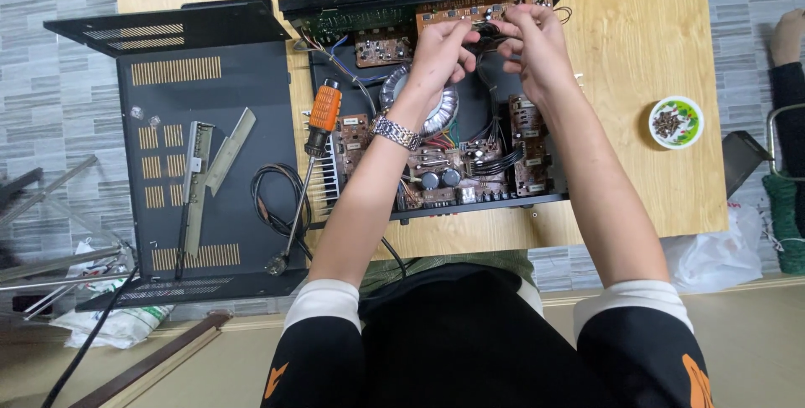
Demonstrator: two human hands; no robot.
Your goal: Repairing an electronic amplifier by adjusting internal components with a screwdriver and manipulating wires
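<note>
A person leans over a wooden table [637, 81]. An orange-handled screwdriver [312, 152] rests beside an opened amplifier chassis [436, 106]. At its far edge, left hand [440, 47] and right hand [532, 39] pinch dark wires [486, 35] with closed fingertips.

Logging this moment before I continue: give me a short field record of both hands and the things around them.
left hand: pinching black wires above the brown circuit board
right hand: gripping the same wires
housing: open black metal amplifier chassis on the wooden table
beside: orange-handled screwdriver, removed black vented cover
far right: small white bowl of screws
</note>
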